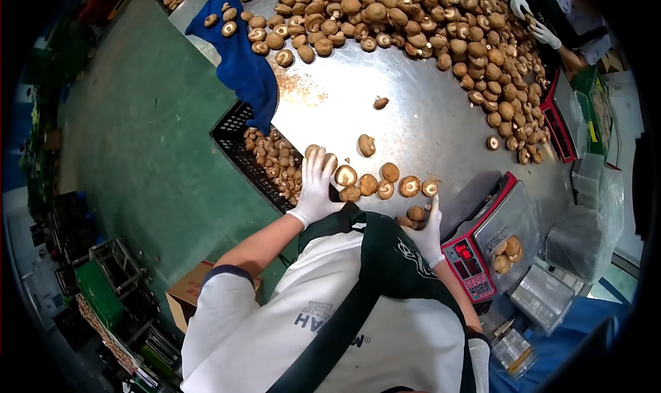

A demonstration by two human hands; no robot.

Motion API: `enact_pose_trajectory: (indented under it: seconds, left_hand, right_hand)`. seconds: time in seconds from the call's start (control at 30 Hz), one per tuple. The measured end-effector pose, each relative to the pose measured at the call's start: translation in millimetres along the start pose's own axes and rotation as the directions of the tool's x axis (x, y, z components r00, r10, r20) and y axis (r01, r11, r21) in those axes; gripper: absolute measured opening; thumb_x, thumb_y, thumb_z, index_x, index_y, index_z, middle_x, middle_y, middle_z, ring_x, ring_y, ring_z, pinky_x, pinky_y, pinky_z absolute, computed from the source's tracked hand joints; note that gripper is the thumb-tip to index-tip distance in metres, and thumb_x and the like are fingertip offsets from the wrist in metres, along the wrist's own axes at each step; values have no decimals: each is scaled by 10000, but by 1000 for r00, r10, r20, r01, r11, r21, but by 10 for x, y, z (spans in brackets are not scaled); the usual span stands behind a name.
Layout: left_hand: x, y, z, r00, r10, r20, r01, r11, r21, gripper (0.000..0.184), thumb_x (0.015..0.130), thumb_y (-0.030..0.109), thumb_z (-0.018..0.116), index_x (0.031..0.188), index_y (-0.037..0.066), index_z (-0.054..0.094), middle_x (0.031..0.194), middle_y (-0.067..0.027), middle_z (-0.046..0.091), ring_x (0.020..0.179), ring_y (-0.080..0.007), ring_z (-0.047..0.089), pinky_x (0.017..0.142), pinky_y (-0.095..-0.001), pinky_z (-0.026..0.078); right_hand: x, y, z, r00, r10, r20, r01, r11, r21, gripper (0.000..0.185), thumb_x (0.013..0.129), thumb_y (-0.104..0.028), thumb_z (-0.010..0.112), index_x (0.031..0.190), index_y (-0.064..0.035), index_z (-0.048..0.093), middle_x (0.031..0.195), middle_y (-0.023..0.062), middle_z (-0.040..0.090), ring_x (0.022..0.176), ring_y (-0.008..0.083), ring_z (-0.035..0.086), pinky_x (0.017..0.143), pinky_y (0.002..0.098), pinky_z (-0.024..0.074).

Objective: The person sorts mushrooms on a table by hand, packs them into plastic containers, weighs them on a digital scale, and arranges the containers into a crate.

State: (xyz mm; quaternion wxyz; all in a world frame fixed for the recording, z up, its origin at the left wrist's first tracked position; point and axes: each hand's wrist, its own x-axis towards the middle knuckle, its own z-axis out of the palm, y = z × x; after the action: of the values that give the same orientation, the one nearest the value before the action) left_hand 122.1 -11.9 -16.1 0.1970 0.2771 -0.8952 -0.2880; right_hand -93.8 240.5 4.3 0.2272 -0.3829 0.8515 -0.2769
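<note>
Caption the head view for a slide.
White-gloved left hand and white-gloved right hand near brown, round mushrooms on a shiny metal table, red digital scale at right.

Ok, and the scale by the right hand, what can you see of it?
The scale has a red housing, a lit red display whose digits are too small to read, and a button keypad on the side nearest the wearer. Its broad grey plate looks like metal and carries a few brown mushrooms, apparently in a clear tray. It sits at the near right part of the metal table. The gloved right hand is close beside it; contact can't be told.
</note>
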Motion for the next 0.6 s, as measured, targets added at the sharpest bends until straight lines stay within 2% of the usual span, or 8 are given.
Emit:
enact_pose_trajectory:
  seconds: [0.07, 0.1, 0.13, 0.2, 0.27, 0.3, 0.43, 0.6]
  left_hand:
    - [101, 24, 68, 997, 23, 73, -28, 997, 73, 1158, 628, 510, 836, 1495, 13, 251, 1550, -263, 203, 1448, -484, 137, 1154, -620, 100]
    - [142, 44, 92, 993, 17, 116, -28, 995, 91, 1149, 626, 537, 823, 1496, 33, 267, 1545, -243, 225, 1449, -467, 152, 1145, -637, 93]
    - [181, 87, 93, 987, 8, 162, -26, 994, 109, 1142, 624, 565, 810, 1498, 52, 283, 1539, -222, 247, 1450, -449, 167, 1136, -654, 86]
    - [271, 172, 58, 975, 29, 221, -58, 990, 126, 1040, 613, 565, 781, 1477, 139, 390, 1445, -130, 412, 1415, -393, 267, 1109, -692, 91]
    - [282, 168, 42, 974, 31, 225, -60, 991, 120, 961, 633, 503, 783, 1461, 168, 430, 1414, -98, 452, 1395, -371, 305, 1111, -684, 108]
    - [264, 138, 51, 974, 33, 226, -65, 988, 139, 935, 644, 478, 785, 1457, 175, 437, 1408, -92, 457, 1391, -362, 313, 1111, -682, 115]
    - [225, 100, 64, 976, 40, 213, -68, 990, 125, 877, 669, 398, 790, 1449, 181, 450, 1391, -87, 473, 1384, -352, 328, 1118, -658, 149]
    - [150, -20, 57, 980, 105, 168, -117, 991, 64, 870, 664, 374, 799, 1433, 149, 459, 1416, -99, 463, 1369, -378, 347, 1136, -556, 239]
  right_hand:
    - [186, -285, 6, 985, 171, 18, -168, 938, 305, 1243, 637, -95, 880, 1558, -70, 46, 1277, 180, 393, 1155, 283, 479, 914, 344, 505]
    - [297, -250, 130, 984, 172, 54, -171, 798, 578, 1226, 640, -81, 872, 1558, -76, 61, 1267, 196, 406, 1178, 313, 476, 961, 383, 473]
    - [430, -240, 180, 999, 18, -40, -1, 919, 395, 1190, 646, -121, 869, 1556, -79, 104, 1293, 208, 403, 1192, 337, 474, 994, 413, 450]
    - [657, -286, 192, 999, 54, -4, -51, 958, 284, 1157, 640, -185, 874, 1545, -75, 161, 1302, 217, 418, 1190, 351, 486, 1027, 420, 435]
    - [849, -401, 10, 994, 75, 84, -82, 993, 85, 1125, 636, -238, 871, 1532, -88, 208, 1300, 229, 442, 1211, 377, 485, 1047, 416, 420]
    - [901, -349, -19, 999, 38, 5, -38, 998, 43, 1110, 634, -245, 873, 1527, -116, 228, 1269, 235, 469, 1202, 400, 500, 1029, 411, 431]
    - [1211, -421, -282, 979, 194, 62, -194, 981, -5, 1106, 608, -331, 875, 1512, -145, 265, 1244, 246, 475, 1158, 405, 533, 1035, 413, 436]
    - [1320, -543, -186, 968, -7, 249, 10, 1000, -11, 1026, 628, -196, 861, 1501, -143, 325, 1231, 190, 483, 1122, 330, 547, 1030, 386, 449]
